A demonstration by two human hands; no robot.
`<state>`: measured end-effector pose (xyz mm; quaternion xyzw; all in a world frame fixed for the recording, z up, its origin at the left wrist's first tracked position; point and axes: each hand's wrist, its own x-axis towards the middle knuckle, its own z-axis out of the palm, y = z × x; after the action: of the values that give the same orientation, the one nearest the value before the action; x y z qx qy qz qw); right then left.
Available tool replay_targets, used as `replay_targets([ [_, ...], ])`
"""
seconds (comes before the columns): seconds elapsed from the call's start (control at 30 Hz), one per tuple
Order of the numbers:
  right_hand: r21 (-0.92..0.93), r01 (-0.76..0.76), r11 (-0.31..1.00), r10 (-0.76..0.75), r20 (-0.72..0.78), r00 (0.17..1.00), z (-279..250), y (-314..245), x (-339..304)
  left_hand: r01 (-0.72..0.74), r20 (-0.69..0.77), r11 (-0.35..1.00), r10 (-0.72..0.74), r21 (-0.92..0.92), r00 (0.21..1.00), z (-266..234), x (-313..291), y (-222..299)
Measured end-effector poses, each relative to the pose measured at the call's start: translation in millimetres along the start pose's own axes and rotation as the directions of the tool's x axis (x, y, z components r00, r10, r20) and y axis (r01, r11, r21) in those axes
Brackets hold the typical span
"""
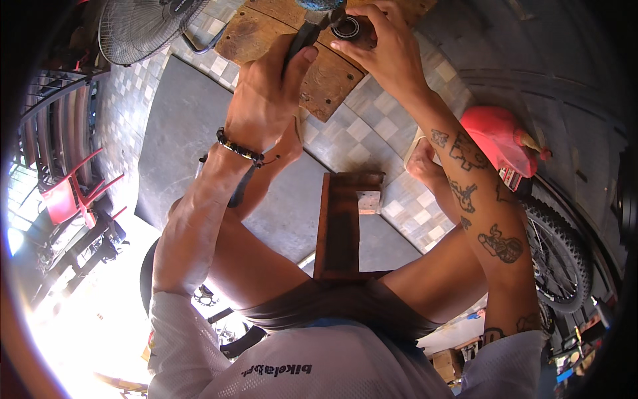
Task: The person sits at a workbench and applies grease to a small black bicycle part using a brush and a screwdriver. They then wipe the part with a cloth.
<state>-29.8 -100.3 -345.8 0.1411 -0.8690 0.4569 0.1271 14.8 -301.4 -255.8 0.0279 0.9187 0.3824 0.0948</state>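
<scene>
At the top of the view, my left hand (269,83) is closed round a black-handled tool (302,41). Its grey metal head, hammer-like in shape, reaches right toward my other hand. My right hand (389,50) grips a dark round part (346,28) by its side, thumb below and fingers above; a silver ring like a bearing shows in its end. Tool head and round part are close together; whether they touch I cannot tell. Both are above a worn wooden board (332,83). A blue object (321,3) behind the tool is cut off by the upper edge.
A low wooden stool (327,226) stands between my legs on the tiled floor, partly covered by grey mats (179,133). To the right are a red fuel can (495,136) and a bicycle wheel (565,256). A fan (143,30) and a red chair (66,196) are at left.
</scene>
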Motion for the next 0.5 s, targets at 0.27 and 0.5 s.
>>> replay_targets([
  [0.27, 0.01, 0.033, 0.999, -0.032, -0.042, 0.999, 3.0, 8.4, -1.0, 0.034, 0.03, 0.998, -0.035, 0.045, 0.999, 3.8, 0.1, -2.0],
  [0.5, -0.011, 0.065, 0.998, -0.065, -0.054, 0.996, 5.2, 11.3, -1.7, 0.0, 0.031, 0.997, -0.003, 0.081, 1.0, 4.4, 1.1, -4.0],
])
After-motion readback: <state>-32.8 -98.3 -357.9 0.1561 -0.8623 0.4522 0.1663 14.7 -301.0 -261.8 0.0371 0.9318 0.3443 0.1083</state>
